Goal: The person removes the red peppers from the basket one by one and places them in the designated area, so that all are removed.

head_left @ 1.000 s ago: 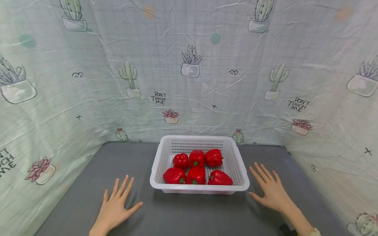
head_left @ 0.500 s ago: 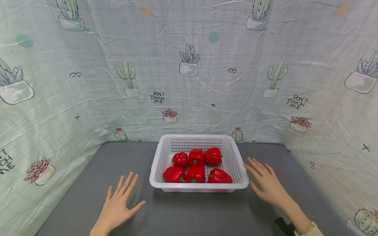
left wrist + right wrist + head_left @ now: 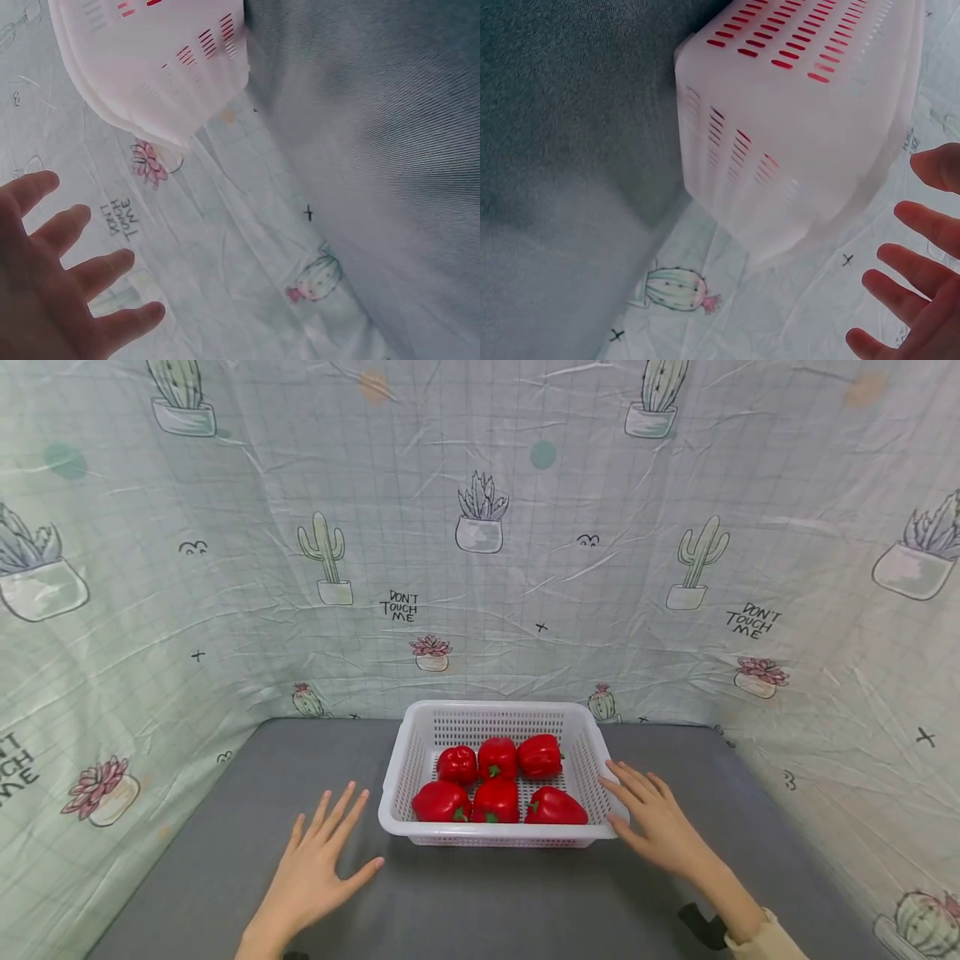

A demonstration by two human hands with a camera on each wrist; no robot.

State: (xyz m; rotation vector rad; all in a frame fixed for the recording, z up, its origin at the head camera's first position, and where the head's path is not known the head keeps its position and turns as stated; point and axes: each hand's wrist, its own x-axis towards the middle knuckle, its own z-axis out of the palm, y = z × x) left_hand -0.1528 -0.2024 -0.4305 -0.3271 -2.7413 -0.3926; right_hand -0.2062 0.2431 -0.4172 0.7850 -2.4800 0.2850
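Note:
A white perforated plastic basket (image 3: 510, 832) stands on the grey table, holding several red bell peppers (image 3: 497, 800) in two rough rows. Left of the basket, my left hand (image 3: 307, 877) hovers with its fingers spread, apart from the rim. My right hand (image 3: 660, 827) is at the basket's right side, fingers extended and fingertips close by the rim; the head view does not settle whether they touch. In the right wrist view a gap shows between the fingers (image 3: 911, 270) and the basket wall (image 3: 780, 142). Nothing is held in either hand.
The grey table (image 3: 480, 902) runs back to a pale cloth backdrop (image 3: 480, 585) printed with cacti, which encloses the back and both sides. A dark strap-like piece (image 3: 701, 927) shows beside the right wrist.
Both hands have moved inward toward the basket, the right one reaching its right rim and the left one shifting right and slightly forward. The peppers and basket stay in place.

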